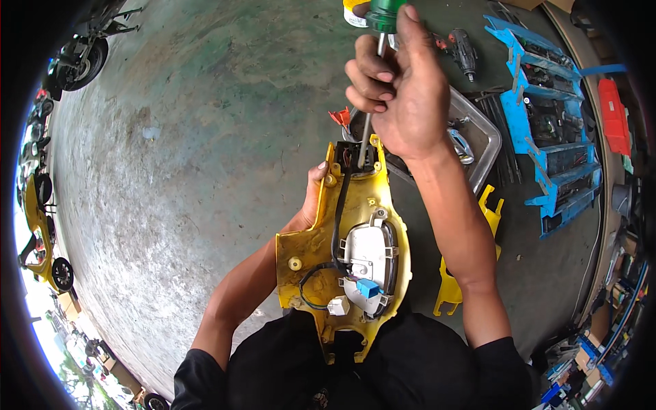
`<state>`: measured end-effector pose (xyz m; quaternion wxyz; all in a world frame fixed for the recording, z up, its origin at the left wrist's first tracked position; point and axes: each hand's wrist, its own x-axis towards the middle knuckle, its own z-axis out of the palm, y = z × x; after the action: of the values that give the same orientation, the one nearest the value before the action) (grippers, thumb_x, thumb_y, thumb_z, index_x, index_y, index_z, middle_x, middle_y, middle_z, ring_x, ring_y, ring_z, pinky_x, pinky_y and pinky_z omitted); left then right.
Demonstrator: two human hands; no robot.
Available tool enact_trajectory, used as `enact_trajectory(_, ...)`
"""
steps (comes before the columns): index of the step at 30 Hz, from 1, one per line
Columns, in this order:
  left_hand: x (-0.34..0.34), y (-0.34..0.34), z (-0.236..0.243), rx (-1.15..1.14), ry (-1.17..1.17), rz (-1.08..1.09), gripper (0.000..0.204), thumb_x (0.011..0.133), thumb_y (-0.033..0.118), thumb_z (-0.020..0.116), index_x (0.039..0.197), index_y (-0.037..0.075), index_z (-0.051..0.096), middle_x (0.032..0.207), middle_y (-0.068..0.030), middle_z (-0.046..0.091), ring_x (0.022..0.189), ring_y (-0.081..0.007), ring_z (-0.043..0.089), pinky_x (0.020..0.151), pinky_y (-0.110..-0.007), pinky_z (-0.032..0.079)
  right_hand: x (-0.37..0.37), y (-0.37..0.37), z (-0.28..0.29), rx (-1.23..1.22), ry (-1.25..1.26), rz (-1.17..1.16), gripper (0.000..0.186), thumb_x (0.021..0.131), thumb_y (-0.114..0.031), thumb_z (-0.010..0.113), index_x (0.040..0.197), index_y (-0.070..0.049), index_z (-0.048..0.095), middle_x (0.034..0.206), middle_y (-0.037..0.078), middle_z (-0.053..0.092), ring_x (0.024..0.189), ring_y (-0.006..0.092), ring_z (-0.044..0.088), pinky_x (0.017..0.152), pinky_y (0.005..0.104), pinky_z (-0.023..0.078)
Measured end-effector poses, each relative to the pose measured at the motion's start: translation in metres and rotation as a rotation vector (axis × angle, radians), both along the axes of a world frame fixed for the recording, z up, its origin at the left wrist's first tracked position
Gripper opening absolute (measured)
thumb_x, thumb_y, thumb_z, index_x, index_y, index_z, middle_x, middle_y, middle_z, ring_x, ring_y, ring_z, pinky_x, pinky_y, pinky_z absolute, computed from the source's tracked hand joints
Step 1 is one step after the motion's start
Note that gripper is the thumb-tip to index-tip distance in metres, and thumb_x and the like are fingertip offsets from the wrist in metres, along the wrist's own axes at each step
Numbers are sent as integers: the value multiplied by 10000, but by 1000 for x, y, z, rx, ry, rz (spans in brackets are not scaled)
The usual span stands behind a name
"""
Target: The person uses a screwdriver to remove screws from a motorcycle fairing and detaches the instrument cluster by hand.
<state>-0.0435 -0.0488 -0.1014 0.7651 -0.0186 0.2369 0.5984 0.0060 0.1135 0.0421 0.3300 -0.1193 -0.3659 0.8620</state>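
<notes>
A yellow plastic scooter handlebar cover rests across my lap, its inner side up. My left hand is closed on its left edge near the far end; most of the fingers are hidden beneath it. In my right hand is a screwdriver with a green handle, gripped near the top of the picture. Its shaft slants down past my curled fingers, and the tip meets a black part in the cover's far end. A white-backed oval unit sits in the cover, with black wiring, a blue connector and a white connector.
Beyond my right forearm lie a metal tray with parts and another yellow plastic piece. A blue fold-out toolbox full of tools stands farther right. A power drill lies on the floor. Motorbikes stand at the left.
</notes>
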Motion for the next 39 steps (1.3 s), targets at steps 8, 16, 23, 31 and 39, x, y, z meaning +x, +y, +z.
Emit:
enact_trajectory(8,0,0,1,-87,89,-7,844,787,682,518,1316,24,518,1191,-188,621,1025,-308,631,922,-439,502,-18,-6,-28,50,-37,-18,445,997,-486,414,1187,-96,511,611,-63,259,459,50,199,428,216,194)
enact_trajectory(16,0,-1,-5,-39,-4,28,708,806,595,581,1273,63,557,1202,-170,626,1016,-313,622,897,-439,505,-22,-7,-29,1,10,2,300,991,-413,498,1030,-116,511,577,-49,315,425,44,242,401,225,189)
enact_trajectory(23,5,1,10,-66,150,32,809,805,665,525,1296,22,521,1182,-183,619,1020,-302,628,911,-430,502,-14,-12,-33,243,-49,11,457,1015,-413,424,1289,-57,507,817,31,546,662,104,465,610,260,392)
enact_trajectory(31,4,-6,-7,-94,76,27,759,832,636,514,1300,38,521,1185,-167,619,1016,-287,627,898,-418,508,8,-15,-51,-61,150,242,493,1016,-450,387,1249,-37,520,773,9,475,663,108,381,655,275,328)
enact_trajectory(39,-2,-11,-17,-51,19,36,714,844,590,536,1331,68,506,1236,-156,603,1067,-299,612,929,-440,493,8,-6,-46,95,70,345,615,993,-603,284,1043,-39,524,557,-36,322,529,88,278,563,261,292)
